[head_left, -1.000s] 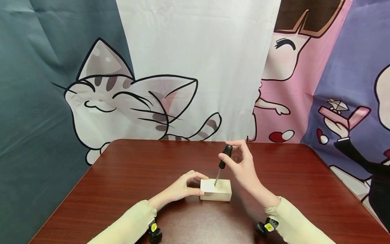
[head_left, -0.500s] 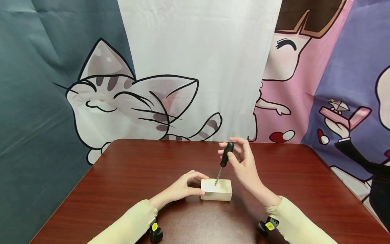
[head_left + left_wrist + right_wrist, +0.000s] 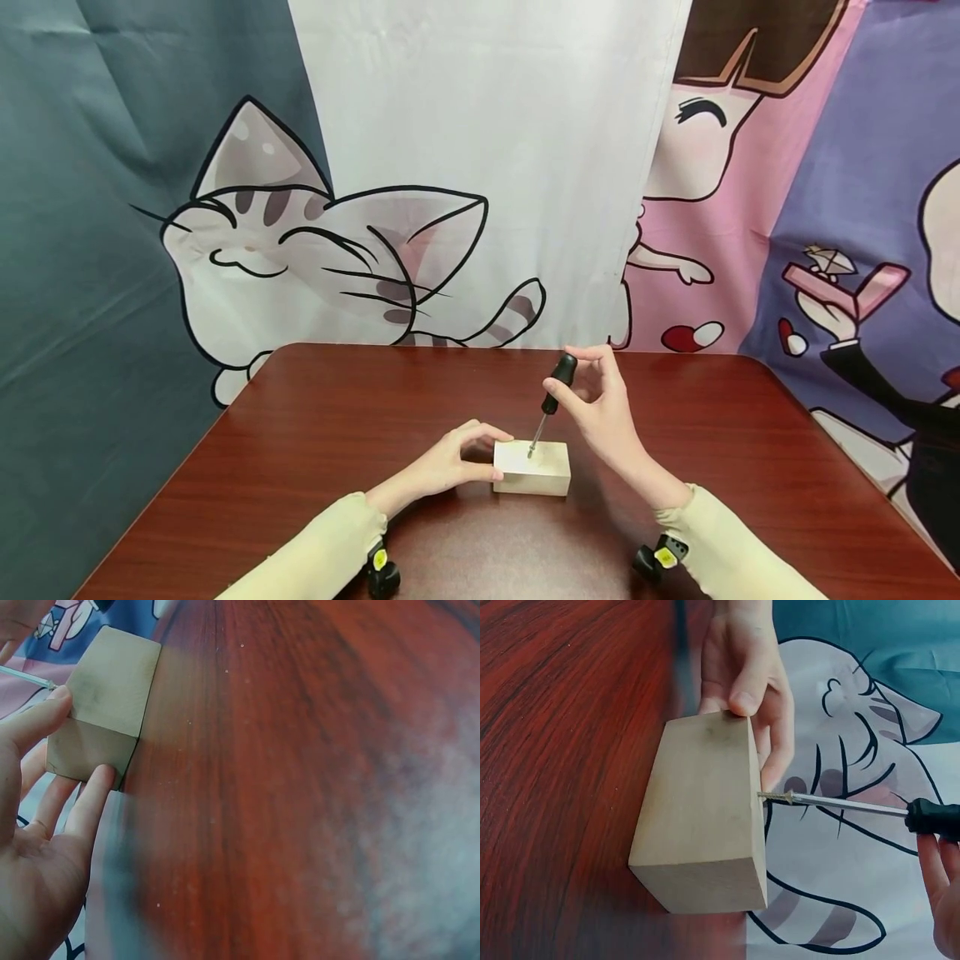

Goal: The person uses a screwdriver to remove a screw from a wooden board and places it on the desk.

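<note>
A pale wooden block (image 3: pixel 531 479) lies on the table, and my left hand (image 3: pixel 442 458) grips its left end between thumb and fingers. From its upper face a brass-coloured screw (image 3: pixel 775 796) sticks out, most of its thread showing in the right wrist view. The tip of a screwdriver (image 3: pixel 564 372) meets the screw head. My right hand (image 3: pixel 606 417) pinches the black handle near its upper part, thumb on the near side, fingers on the far side. The shaft leans a little to the right. In the left wrist view the block (image 3: pixel 116 679) hides the screw's base.
The dark red wooden table (image 3: pixel 337 392) surrounds the block. Behind its far edge hangs a cloth backdrop (image 3: pixel 487 100) printed with a cartoon cat and figures. Black wrist cameras (image 3: pixel 383 575) sit below both sleeves.
My right thumb and fingers have shifted round the screwdriver handle and back to a pinch, while the tip stays on the screw. My left hand and the block hold still.
</note>
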Demonstrator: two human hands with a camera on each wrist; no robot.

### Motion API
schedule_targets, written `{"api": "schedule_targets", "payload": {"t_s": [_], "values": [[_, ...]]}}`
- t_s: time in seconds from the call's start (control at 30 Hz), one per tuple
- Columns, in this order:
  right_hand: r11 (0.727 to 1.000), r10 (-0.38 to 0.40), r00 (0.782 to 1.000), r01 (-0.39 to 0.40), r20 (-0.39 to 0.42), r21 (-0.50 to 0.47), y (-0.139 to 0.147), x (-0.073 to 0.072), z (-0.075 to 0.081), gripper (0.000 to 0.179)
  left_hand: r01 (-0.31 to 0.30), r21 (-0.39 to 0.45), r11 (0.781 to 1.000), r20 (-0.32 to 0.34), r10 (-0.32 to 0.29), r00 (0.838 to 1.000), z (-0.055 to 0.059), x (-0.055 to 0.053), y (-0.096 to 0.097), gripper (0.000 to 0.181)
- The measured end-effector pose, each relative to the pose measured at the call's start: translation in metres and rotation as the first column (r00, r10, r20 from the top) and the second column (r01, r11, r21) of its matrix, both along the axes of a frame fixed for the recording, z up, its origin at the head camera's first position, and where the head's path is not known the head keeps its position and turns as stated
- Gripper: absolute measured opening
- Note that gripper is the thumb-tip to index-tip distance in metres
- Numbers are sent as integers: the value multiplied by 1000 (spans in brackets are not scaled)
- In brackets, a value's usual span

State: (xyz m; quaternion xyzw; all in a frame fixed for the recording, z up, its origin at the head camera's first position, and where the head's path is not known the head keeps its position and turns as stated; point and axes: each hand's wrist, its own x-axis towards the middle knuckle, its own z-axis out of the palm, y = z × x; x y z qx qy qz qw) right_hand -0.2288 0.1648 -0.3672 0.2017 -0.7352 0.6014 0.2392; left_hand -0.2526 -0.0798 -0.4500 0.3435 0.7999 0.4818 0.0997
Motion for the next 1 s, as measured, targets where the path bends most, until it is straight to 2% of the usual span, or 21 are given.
{"api": "schedule_targets", "payload": {"t_s": [0.17,0.27,0.37,0.43,0.5,0.63,0.73,1.0], "values": [[999,32,999,-32,-17,8,4,0,-1,44,-4,-3,1000,0,4,1000,0,0,0,47],[993,116,992,-116,-54,4,5,1,-3,42,-4,-1,1000,7,4,1000,0,0,1,48],[976,215,973,-217,-89,-9,4,0,-6,43,-4,1,1000,8,4,1000,0,-1,1,47],[969,241,966,-244,-94,-23,2,0,-6,42,-4,3,1000,5,4,1000,0,-1,1,47],[974,222,971,-225,-89,-32,0,-1,-6,43,-2,8,1000,5,2,1000,0,-1,0,47],[998,66,996,-66,-67,-8,-3,0,-4,44,6,10,1000,3,-6,1000,0,-1,0,47],[1000,-17,999,18,-49,22,-4,0,0,45,4,11,1000,2,-4,1000,0,-2,-1,47],[998,3,1000,-2,-11,60,0,-1,6,40,8,13,1000,5,-8,1000,1,0,0,47]]}}
